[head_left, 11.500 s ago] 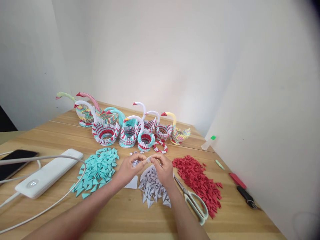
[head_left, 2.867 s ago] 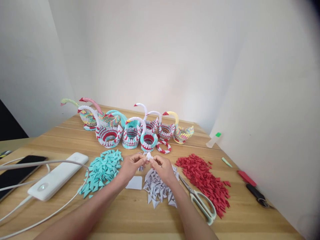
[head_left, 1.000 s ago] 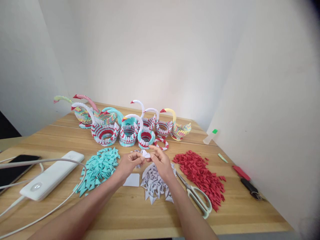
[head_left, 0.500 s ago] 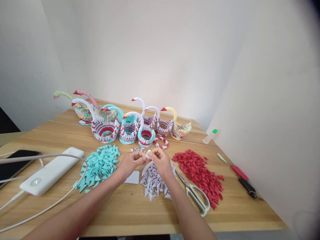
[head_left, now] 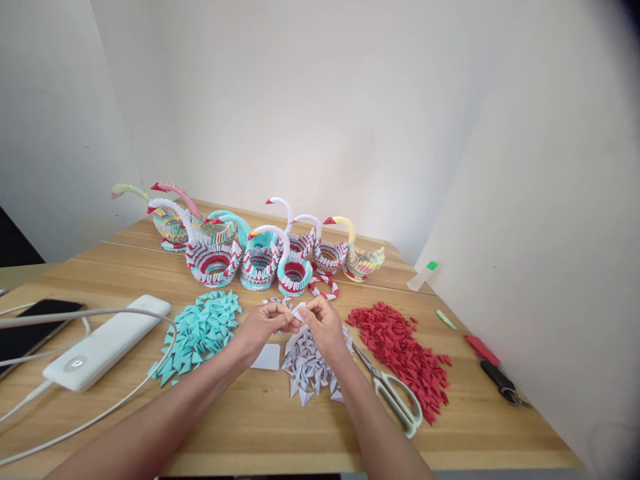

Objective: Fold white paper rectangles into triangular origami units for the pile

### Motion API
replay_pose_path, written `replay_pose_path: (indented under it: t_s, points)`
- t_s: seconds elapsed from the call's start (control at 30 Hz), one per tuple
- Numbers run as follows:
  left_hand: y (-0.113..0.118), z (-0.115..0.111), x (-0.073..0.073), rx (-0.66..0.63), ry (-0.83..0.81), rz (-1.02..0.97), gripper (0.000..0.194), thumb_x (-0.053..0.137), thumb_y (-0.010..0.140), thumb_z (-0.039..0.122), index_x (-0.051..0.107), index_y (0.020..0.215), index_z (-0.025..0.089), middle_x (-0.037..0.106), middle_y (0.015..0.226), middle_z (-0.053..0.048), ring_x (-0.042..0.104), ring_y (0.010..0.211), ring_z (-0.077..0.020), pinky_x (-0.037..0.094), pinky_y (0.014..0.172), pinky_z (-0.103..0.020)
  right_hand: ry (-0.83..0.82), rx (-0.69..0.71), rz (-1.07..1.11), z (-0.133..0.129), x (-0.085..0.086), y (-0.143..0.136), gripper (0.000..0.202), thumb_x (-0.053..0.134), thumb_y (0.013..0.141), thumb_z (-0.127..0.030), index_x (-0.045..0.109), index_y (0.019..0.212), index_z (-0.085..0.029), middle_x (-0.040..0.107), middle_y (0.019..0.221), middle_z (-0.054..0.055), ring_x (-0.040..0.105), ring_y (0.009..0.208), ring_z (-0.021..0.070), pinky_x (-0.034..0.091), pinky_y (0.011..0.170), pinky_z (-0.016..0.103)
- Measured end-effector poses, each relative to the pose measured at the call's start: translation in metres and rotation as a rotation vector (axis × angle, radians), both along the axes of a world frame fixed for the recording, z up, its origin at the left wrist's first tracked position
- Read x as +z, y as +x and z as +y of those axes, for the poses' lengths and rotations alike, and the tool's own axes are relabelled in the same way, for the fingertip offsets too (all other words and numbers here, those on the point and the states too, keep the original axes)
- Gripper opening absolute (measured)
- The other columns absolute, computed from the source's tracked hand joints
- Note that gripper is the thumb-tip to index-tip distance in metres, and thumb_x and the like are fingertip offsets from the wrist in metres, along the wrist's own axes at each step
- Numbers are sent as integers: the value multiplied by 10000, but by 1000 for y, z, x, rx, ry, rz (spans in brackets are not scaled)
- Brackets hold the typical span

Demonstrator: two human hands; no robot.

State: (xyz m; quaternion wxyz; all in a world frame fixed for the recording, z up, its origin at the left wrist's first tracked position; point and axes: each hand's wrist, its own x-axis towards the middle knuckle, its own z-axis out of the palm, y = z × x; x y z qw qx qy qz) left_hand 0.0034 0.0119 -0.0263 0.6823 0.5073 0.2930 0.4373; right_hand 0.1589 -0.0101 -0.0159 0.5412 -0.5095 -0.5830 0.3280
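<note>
A small white paper piece [head_left: 299, 311] is pinched between my two hands at the middle of the table. My left hand [head_left: 265, 325] grips it from the left, its fingers curled together. From the right, my right hand [head_left: 321, 321] holds it between thumb and fingers. Just below my hands is a pile of pale grey-lilac folded paper triangles [head_left: 306, 363], partly covered by my right hand and wrist. A white paper card [head_left: 267, 357] lies beside my left wrist.
Behind stand several paper swans [head_left: 214, 263] and a red-white ring [head_left: 330, 293]. Turquoise triangles [head_left: 203, 333] lie left, red triangles [head_left: 400, 353] and scissors [head_left: 397, 400] right. A white power bank [head_left: 107, 343], cables and a black phone [head_left: 30, 327] are at far left.
Both hands stay together on the white paper piece, with slight finger movement. The whole view has shifted slightly.
</note>
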Motion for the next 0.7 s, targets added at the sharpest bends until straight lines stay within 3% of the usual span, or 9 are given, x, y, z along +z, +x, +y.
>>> replay_pose_path:
  t_s: [0.2, 0.4, 0.6, 0.7]
  points:
    - [0, 0, 5, 1, 19, 74, 239, 719, 697, 371, 660, 757, 147, 710, 743, -48, 650, 701, -176, 456, 679, -271, 32, -27, -50, -1, 2, 0, 206, 605, 793, -343, 511, 709, -180, 510, 617, -37, 468, 578, 117, 370, 566, 226]
    - [-1, 0, 10, 59, 81, 119, 264, 705, 689, 402, 662, 718, 144, 698, 705, -49, 621, 676, -173, 424, 640, -258, 4, 42, 34, -1, 1, 0, 206, 623, 800, -351, 535, 731, -178, 560, 635, -27, 510, 598, 123, 402, 598, 229]
    - [-1, -1, 12, 63, 73, 144, 276, 678, 711, 415, 660, 717, 139, 692, 733, -55, 594, 650, -158, 423, 626, -253, -71, 173, 197, 2, 3, 1, 296, 609, 802, -421, 598, 947, -163, 625, 763, 17, 564, 669, 145, 447, 640, 249]
    - [0, -2, 11, 50, 87, 152, 262, 666, 714, 404, 650, 684, 144, 678, 691, -41, 590, 640, -158, 436, 640, -259, -79, 167, 108, 1, 2, 1, 258, 621, 793, -407, 608, 845, -155, 589, 689, -5, 522, 619, 124, 411, 599, 224]
